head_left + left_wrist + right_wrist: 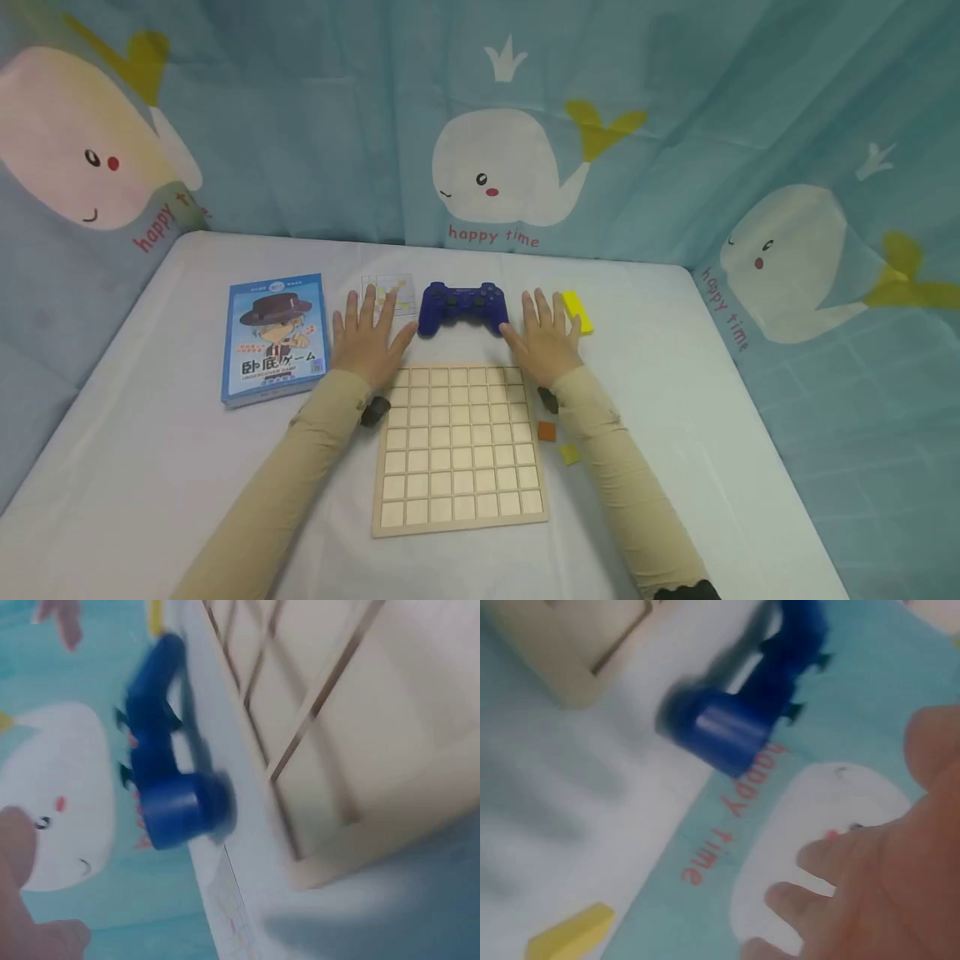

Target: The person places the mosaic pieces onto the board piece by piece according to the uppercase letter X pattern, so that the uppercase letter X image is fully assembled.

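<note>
A: What lies closest in?

B: The grid board point(462, 458) on the worktop point(660, 467), with a yellow square point(569, 454) and an orange square point(547, 431) just off its right side

A: And the hands?

B: The left hand point(369, 346) and right hand point(549, 346) reach past its far corners, fingers straight and spread, gripping nothing

A: Where's the game controller point(463, 302) from there?

B: Between them, beyond the board's far edge. Its long axis runs left to right, so each grip end points back near a thumb

A: Which hand is nearer?

B: The right, by a little, as seen from the head. The right wrist view shows a gap, so I'd call it beside, not touching

A: Anything else out there?

B: A yellow block point(577, 312), just right of the right hand's fingers
</note>
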`<control>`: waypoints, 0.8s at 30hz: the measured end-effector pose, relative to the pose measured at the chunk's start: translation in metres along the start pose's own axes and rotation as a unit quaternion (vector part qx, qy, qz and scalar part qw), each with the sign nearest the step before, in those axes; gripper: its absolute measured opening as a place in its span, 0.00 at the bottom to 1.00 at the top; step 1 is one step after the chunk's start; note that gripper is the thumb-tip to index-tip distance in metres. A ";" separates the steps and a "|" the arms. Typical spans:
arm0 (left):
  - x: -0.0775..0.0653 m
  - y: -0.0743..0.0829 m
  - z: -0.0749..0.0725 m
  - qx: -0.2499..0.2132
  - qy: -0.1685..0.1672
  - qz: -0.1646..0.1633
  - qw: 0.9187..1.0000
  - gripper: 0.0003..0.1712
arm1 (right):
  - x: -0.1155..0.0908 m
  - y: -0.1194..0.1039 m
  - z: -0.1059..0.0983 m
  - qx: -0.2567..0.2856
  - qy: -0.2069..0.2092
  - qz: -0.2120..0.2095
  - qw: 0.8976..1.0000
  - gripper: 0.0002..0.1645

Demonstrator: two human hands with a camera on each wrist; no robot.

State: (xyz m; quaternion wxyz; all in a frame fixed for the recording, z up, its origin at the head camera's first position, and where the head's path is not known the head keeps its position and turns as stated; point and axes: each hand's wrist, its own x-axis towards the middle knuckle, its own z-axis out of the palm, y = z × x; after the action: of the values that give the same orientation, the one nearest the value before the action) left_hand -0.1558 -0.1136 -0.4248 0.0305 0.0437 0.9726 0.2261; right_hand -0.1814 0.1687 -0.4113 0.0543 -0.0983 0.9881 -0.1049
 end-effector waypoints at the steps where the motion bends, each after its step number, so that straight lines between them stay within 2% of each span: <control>1: -0.009 -0.001 0.000 -0.009 0.002 0.006 1.000 0.44 | -0.007 0.002 -0.001 0.008 0.000 -0.005 1.000 0.46; 7: -0.070 -0.019 0.010 -0.062 0.003 0.053 0.997 0.42 | -0.062 0.024 -0.006 0.037 -0.024 -0.011 0.999 0.44; 11: -0.095 -0.030 0.023 -0.084 0.022 0.086 0.992 0.37 | -0.090 0.045 0.000 0.044 -0.026 0.003 0.999 0.42; 14: -0.101 -0.035 0.034 -0.099 0.021 0.113 0.988 0.37 | -0.103 0.062 0.003 0.055 -0.032 0.027 0.998 0.39; 17: -0.102 -0.041 0.043 -0.107 -0.004 0.142 0.984 0.39 | -0.111 0.076 0.004 0.054 -0.034 0.046 0.997 0.35; 20: -0.103 -0.047 0.048 -0.109 -0.022 0.157 0.981 0.39 | -0.112 0.086 0.005 0.049 -0.024 0.037 0.998 0.30; 24: -0.104 -0.052 0.051 -0.117 -0.021 0.159 0.980 0.39 | -0.106 0.094 0.008 0.045 -0.005 0.021 0.999 0.28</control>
State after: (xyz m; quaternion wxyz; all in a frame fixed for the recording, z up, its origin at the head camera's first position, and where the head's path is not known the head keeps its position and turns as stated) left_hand -0.0525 -0.1480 -0.4891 0.0198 0.1988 0.9191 0.3397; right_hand -0.0945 0.2786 -0.4306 0.0658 -0.0753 0.9839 -0.1481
